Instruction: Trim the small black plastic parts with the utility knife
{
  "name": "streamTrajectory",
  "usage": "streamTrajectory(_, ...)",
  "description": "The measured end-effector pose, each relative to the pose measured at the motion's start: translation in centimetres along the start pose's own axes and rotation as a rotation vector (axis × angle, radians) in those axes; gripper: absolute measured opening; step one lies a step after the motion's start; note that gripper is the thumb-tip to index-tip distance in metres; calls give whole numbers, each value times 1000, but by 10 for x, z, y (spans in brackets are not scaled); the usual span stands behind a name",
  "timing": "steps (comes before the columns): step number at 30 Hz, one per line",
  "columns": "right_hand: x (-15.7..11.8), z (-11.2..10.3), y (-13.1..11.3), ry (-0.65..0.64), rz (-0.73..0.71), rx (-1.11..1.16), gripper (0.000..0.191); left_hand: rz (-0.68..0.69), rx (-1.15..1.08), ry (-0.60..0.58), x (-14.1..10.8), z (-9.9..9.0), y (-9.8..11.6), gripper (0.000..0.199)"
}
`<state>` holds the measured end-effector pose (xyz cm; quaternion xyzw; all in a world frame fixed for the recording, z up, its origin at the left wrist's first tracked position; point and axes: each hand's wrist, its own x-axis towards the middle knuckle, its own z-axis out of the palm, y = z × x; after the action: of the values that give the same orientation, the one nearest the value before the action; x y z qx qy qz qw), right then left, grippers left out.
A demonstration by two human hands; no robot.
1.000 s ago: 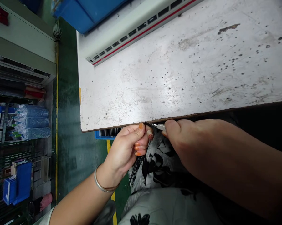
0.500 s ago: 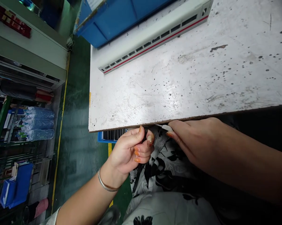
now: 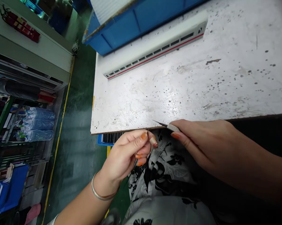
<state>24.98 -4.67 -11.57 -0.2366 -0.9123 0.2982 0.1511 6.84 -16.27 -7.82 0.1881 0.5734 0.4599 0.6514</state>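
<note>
At the near edge of the white table (image 3: pixel 136 100), my left hand (image 3: pixel 126 153) is closed in a pinch, thumb against forefinger. A tiny dark bit shows between those fingertips, too small to name. My right hand (image 3: pixel 204 140) grips pointed tweezers (image 3: pixel 170 126), pale at the grip with a thin dark tip. The tip points left, over the table edge and apart from my left fingers. Farther back on the table lies a white model train car shell (image 3: pixel 155 47) with a row of window openings and a red stripe.
Behind the shell stands a blue bin (image 3: pixel 122 31) with white sheet material inside. A smaller blue tray (image 3: pixel 104 140) shows partly under the table's front left corner. Leftward are a green floor (image 3: pixel 77 150), racks with wrapped blue bundles (image 3: pixel 41 123), and a person's leg (image 3: pixel 21 89).
My right hand has lifted the tweezers' tip from beside the table edge to above it. My left hand has shifted slightly and stays pinched. The view has tilted, so the shell appears lower.
</note>
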Motion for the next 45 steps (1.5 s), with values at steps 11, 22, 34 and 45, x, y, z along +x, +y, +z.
streamTrajectory(11,1,-9,-8,20,60,477,27,402,785,297,-17,16,12,23)
streamTrajectory(22,-3,-9,-19,0,68,485,26,275,291,137,-22,14,17,33)
streamTrajectory(34,-5,-6,-19,38,67,446,24,194,-63,44,-15,3,7,34)
streamTrajectory(45,1,-5,-17,27,60,390,23,110,-247,-12,-8,-7,8,34)
